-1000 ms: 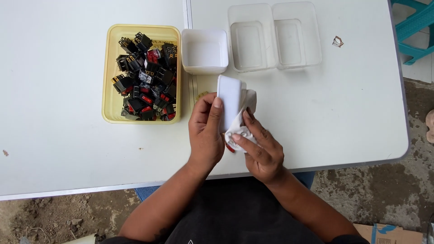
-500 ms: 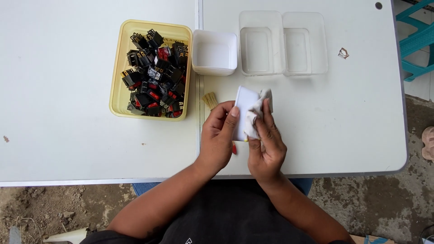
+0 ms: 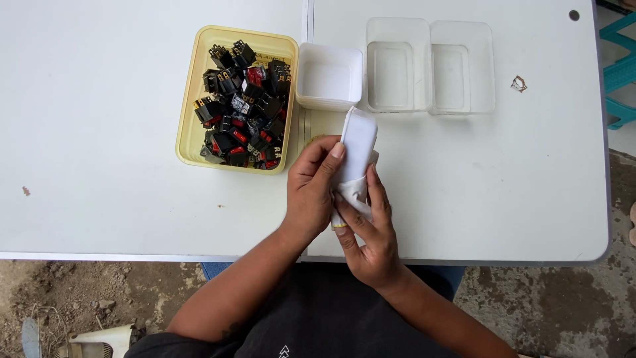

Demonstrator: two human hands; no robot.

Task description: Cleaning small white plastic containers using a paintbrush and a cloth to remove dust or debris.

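White folded cloth (image 3: 358, 149): gripped by left hand (image 3: 313, 189) and right hand (image 3: 371, 229) above surface (image 3: 132, 199); turned more upright since 1 second ago. Yellow tray (image 3: 189, 86) of switches (image 3: 242, 106) adjacent, unchanged.

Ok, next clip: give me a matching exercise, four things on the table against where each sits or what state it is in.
Things:
1. yellow tray
2. white tub
3. clear containers
4. white cloth

States:
a. held between the left hand and right hand
b. side by side, nothing inside, right of the other containers
c. full of black and red switches
d. small, empty, just right of the tray

Pairs: 1-c, 2-d, 3-b, 4-a
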